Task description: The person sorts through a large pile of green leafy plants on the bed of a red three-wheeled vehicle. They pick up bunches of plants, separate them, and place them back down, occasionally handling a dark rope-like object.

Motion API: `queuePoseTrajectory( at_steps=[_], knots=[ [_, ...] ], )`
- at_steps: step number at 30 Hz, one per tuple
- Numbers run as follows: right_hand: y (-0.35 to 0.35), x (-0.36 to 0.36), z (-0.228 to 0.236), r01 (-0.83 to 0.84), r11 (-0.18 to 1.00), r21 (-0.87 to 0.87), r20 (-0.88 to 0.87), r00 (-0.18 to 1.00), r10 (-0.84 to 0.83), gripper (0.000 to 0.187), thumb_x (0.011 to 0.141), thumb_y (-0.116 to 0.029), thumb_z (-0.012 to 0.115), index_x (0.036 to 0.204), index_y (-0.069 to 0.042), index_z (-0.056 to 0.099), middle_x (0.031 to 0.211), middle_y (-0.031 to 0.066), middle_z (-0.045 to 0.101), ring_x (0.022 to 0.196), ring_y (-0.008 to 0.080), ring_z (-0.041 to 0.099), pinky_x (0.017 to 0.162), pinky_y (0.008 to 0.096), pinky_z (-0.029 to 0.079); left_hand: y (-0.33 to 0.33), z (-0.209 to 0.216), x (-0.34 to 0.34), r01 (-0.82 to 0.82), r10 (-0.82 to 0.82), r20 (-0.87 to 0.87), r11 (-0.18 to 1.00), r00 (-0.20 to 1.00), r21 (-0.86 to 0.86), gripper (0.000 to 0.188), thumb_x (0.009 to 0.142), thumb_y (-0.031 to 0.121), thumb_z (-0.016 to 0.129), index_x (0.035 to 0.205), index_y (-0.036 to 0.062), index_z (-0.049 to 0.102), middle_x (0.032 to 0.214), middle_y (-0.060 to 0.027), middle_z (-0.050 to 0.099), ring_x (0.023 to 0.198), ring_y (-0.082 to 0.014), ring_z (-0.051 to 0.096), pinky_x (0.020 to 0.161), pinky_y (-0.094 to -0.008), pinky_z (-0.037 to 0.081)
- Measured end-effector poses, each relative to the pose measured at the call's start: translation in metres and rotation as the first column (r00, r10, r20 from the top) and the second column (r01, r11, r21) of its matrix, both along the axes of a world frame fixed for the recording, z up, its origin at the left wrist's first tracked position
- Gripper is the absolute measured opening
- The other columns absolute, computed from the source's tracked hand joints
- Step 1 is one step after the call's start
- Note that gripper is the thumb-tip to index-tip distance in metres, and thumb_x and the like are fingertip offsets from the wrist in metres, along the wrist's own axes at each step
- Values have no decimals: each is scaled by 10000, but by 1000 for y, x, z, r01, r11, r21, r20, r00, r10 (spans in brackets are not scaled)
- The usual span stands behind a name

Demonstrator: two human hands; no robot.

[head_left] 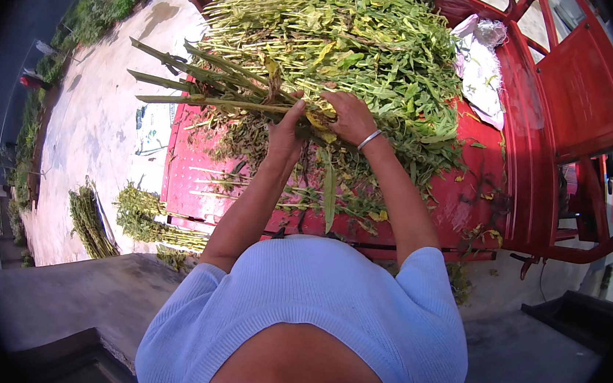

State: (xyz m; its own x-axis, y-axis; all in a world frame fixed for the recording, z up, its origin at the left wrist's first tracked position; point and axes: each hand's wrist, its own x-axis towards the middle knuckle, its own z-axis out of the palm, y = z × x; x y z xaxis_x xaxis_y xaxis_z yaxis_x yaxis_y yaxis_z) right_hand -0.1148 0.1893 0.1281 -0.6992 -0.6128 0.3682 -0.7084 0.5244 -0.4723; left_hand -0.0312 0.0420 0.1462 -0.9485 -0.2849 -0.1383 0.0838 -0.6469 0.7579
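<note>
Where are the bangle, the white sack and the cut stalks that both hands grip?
bangle (369, 139), head view, on its silver band at the right wrist
white sack (480, 72), head view, its crumpled middle
cut stalks (204, 100), head view, a bare stem

Stalk heap (350, 41) on cart bed (468, 200)

Hard daylight floods the scene. The pale concrete ground (100, 112) glares almost white, and the red metal cart bed (468, 200) shines with bright patches. The heap of green leafy stalks (350, 41) is sharp and vivid. The lower foreground lies in shade. Straight edges bow outward, and black fisheye vignetting fills the corners.
</note>
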Motion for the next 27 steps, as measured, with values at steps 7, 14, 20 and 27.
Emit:
queuePoseTrajectory(
  at_steps=[7,14,20,27],
  knots=[
    [-15,52,58,-91,929,-359,-325,945,-33,498,734,-236,651,1217,-198,535,1133,69,562,994,276,541,824,425,394,14,5,12,0,-10,78,991,997,132,231,825,98,621,1043,43,563,967,-52,595,871,-146,605,658,-235,519],
    [-44,74,66,15,486,-874,131,970,205,210,866,-209,553,753,-37,514,701,71,553,676,222,534,678,358,480,8,-9,19,88,-71,-112,984,991,155,290,781,68,646,1046,41,528,958,-53,588,872,-168,595,787,-298,495],
    [-19,70,96,530,102,-842,339,371,865,424,968,-367,407,641,-98,376,545,1,366,544,130,460,536,297,467,3,-3,25,126,-117,-171,991,978,39,339,768,44,677,1063,59,512,966,-59,580,904,-177,581,820,-329,481],
    [-54,77,102,61,795,-604,158,986,44,199,763,-162,682,814,-37,537,714,70,570,613,213,558,558,300,432,14,-6,19,20,-18,-125,1000,992,16,288,793,97,657,1057,62,547,1016,-72,597,898,-204,595,809,-348,497]
  ],
)
